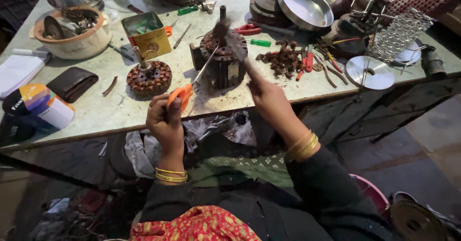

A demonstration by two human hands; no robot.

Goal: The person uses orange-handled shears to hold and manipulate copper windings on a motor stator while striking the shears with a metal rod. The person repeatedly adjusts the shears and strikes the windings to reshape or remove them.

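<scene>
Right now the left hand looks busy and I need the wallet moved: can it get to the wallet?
Probably not freely: the left hand holds orange scissors. The wallet lies apart to its left, nothing between.

From my feed I see both hands bare, no gloves and no rings that I can make out. The left hand has a stack of thin gold bangles at the wrist, at about seven o'clock in the frame. The right hand carries a similar stack of gold bangles at about four o'clock. Dark, near-black sleeves begin right below the bangles on both arms. At six o'clock lies a red cloth with a yellow floral print, and above it a green patterned fabric.
</scene>
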